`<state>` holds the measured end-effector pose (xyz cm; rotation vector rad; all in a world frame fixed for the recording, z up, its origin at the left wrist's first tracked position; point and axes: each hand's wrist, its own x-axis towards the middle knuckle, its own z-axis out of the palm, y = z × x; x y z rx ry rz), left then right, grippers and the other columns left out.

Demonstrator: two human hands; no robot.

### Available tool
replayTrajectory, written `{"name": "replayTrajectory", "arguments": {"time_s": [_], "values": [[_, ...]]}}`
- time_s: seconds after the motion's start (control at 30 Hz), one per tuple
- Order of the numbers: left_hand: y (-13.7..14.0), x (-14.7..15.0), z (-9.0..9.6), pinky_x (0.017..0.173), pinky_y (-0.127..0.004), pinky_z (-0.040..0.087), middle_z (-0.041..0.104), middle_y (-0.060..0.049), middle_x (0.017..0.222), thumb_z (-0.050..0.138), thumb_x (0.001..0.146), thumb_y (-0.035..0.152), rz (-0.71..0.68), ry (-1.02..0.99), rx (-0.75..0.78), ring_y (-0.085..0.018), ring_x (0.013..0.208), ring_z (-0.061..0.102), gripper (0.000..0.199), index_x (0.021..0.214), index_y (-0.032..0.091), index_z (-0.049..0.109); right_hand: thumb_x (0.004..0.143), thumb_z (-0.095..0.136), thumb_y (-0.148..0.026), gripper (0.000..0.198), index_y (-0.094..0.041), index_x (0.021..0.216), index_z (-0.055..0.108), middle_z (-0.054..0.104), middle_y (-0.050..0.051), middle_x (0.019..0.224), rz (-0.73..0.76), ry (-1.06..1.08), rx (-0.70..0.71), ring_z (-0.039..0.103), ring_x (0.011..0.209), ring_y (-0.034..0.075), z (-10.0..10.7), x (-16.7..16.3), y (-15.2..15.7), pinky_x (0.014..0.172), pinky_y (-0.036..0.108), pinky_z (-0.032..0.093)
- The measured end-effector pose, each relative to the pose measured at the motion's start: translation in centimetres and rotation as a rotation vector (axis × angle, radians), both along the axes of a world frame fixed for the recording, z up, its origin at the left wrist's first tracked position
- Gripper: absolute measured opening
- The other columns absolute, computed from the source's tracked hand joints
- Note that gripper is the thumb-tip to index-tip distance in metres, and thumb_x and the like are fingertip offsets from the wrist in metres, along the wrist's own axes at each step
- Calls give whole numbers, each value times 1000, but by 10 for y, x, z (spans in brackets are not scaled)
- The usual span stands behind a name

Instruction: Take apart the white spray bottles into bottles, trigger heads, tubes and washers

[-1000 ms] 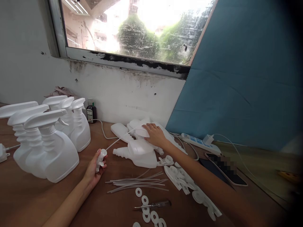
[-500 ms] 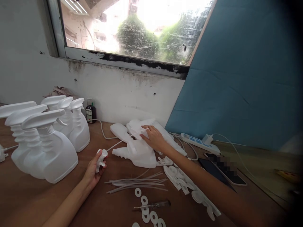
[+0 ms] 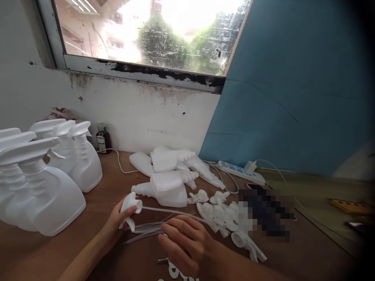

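Observation:
My left hand (image 3: 113, 222) grips a white spray trigger head (image 3: 129, 207), and a thin, pale dip tube (image 3: 172, 210) sticks out of it to the right. Over the near ends of the loose tubes (image 3: 143, 231), my right hand (image 3: 187, 242) is curled with thumb and fingers pinched. A sliver of white shows at its fingertips, where a flat ring washer lay before; most of it is hidden. More white ring washers (image 3: 173, 270) lie below that hand, beside the metal tip of a screwdriver (image 3: 162, 260), whose handle is covered.
Assembled white spray bottles (image 3: 58, 195) stand at left. Bottles without heads (image 3: 170, 187) lie in a pile at centre, with loose trigger heads (image 3: 216, 214) to their right. A dark bottle (image 3: 103, 140), a cable and a power strip (image 3: 241, 171) are along the wall.
My right hand has let go of the tube's far end and come down toward me to the washers. My left hand has turned the trigger head so that the tube points right. The view has shifted right.

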<state>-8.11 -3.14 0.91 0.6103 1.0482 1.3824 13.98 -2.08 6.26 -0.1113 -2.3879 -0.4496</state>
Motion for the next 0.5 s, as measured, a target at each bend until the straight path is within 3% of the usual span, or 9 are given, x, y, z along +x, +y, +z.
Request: {"name": "replayTrajectory", "arguments": {"time_s": [0.1, 0.17, 0.33, 0.5], "values": [[-8, 15, 2, 42, -14, 36, 52, 1, 62, 76, 51, 33, -56, 108, 25, -6, 49, 43, 48, 93, 15, 59, 76, 50, -14, 27, -11, 103, 56, 63, 9, 100, -203, 74, -72, 55, 92, 21, 0, -4, -9, 79, 34, 44], [-12, 25, 2, 45, -16, 36, 54, 0, 60, 77, 48, 36, -68, 203, 38, -8, 51, 44, 49, 88, 13, 60, 80, 48, -20, 27, -12, 105, 54, 63, 9, 100, -275, 102, -140, 56, 87, 20, -7, -4, -8, 75, 33, 45], [-19, 43, 2, 50, -17, 35, 53, 1, 61, 77, 47, 39, -191, 348, 131, -9, 55, 42, 45, 78, 13, 57, 85, 42, -18, 14, -16, 86, 55, 61, 2, 70, -294, 123, -304, 54, 61, 13, -36, 1, -6, 56, 24, 41], [-19, 59, 3, 50, -16, 32, 47, 3, 60, 74, 53, 38, -253, 428, 151, -8, 55, 38, 39, 74, 14, 51, 83, 32, -10, 21, -15, 81, 53, 56, 4, 67, -315, 111, -460, 52, 61, 14, -51, 7, -8, 54, 22, 39]]}}
